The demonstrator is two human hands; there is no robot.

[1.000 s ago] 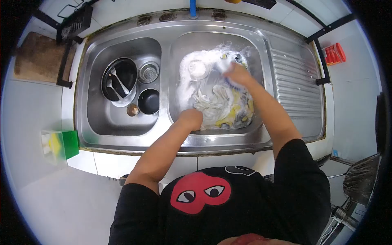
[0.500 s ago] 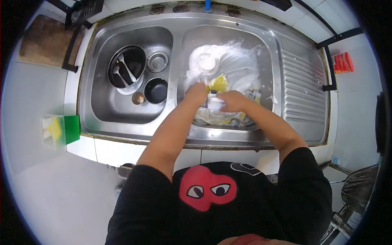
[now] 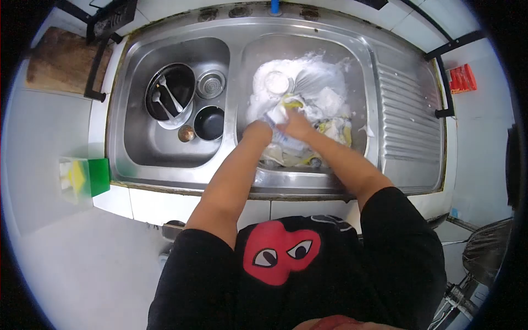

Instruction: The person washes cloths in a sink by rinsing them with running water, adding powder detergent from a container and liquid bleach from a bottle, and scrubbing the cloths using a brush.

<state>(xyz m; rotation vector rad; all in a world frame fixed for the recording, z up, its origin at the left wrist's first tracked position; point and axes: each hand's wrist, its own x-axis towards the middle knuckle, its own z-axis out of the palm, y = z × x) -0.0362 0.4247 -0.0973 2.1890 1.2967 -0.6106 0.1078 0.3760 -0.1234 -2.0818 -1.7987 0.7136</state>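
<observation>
In the right basin, a soapy white, yellow and grey cloth (image 3: pixel 335 130) lies bunched toward the front. My left hand (image 3: pixel 258 133) is closed on the cloth's left part, near the basin's left wall. Just right of it, my right hand (image 3: pixel 297 125) is closed round a white object (image 3: pixel 278 114), pressed against the cloth; foam and motion blur hide what exactly it is. White suds (image 3: pixel 330 99) cover the basin floor behind both hands, around the drain (image 3: pixel 276 82).
The left basin holds a black pan (image 3: pixel 179 82) with a fork and spoon, a small black pot (image 3: pixel 209 123) and a drain strainer (image 3: pixel 210 85). A ridged drainboard (image 3: pixel 410 121) is at right. A green box (image 3: pixel 99 177) stands left; a wooden board (image 3: pixel 63 63) leans behind.
My right hand came from the basin's back right to beside my left hand, and both now work over the bunched cloth. The cloth has been folded toward the front, and the view has shifted slightly.
</observation>
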